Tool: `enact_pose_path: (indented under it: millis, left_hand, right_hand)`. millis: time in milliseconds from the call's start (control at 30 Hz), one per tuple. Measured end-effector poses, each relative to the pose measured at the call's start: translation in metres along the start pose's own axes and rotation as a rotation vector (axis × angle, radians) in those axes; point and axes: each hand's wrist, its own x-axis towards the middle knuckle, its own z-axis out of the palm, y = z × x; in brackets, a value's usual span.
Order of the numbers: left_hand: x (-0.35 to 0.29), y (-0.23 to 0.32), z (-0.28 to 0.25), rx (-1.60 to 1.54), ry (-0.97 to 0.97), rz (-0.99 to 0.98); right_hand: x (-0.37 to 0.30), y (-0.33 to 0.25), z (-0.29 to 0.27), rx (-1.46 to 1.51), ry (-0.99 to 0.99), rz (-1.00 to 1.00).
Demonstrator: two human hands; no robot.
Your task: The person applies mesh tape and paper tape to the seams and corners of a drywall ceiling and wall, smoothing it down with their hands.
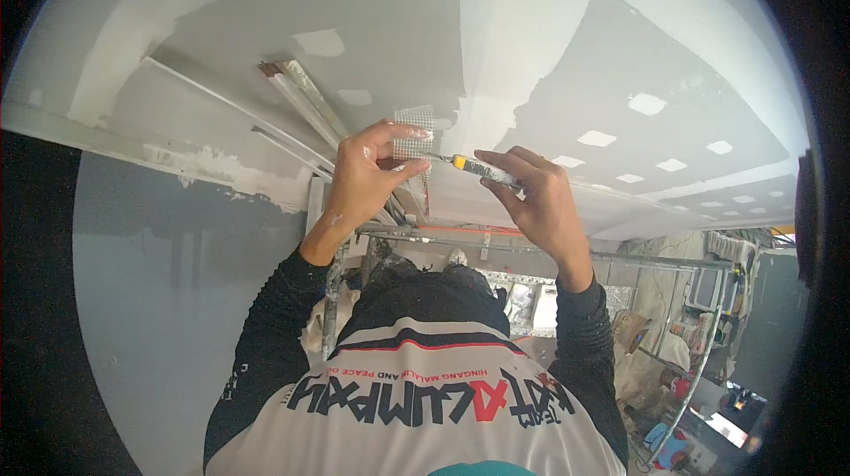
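Observation:
Between the thumb and fingers of my left hand (356, 177) is a short piece of white mesh joint tape (413, 118), its open grid showing above and below the grip. My right hand (542, 203) is wrapped round a utility knife (482, 168) with a yellow front end and a whitish-smeared handle. The knife's thin blade points left and reaches the tape's right edge; whether it has cut in cannot be told. White smears mark the fingers of my left hand.
Grey board (567, 60) with pale filler bands and patches spans the upper view. Long, narrow strips (305, 100) lie left of my left hand. Scaffold tubes (655, 262) run below my hands. Assorted clutter (677, 334) fills the lower right, and a grey wall (168, 299) stands left.

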Motion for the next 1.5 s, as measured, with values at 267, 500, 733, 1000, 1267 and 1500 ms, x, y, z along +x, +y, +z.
enact_pose_path:
  millis: [267, 500, 733, 1000, 1267, 1500]
  left_hand:
    - [-0.004, -0.002, -0.001, 0.042, -0.008, 0.027]
    - [-0.009, -0.003, -0.001, 0.104, 0.034, 0.052]
    - [-0.011, -0.005, 0.002, 0.117, 0.026, 0.028]
    - [-0.008, -0.013, 0.003, -0.022, 0.001, 0.023]
    - [-0.006, 0.000, 0.013, -0.134, -0.166, -0.049]
    - [-0.007, 0.005, 0.003, -0.128, -0.244, -0.072]
  right_hand:
    - [0.000, 0.003, 0.004, -0.114, 0.033, -0.083]
    - [-0.001, -0.005, 0.007, -0.282, 0.046, -0.148]
    - [-0.007, -0.001, 0.000, -0.583, 0.004, -0.021]
    - [0.002, 0.048, 0.017, 0.521, 0.016, 0.409]
    - [0.038, 0.041, 0.085, 1.255, 0.125, 0.464]
    - [0.046, 0.031, 0.075, 1.241, 0.256, 0.371]
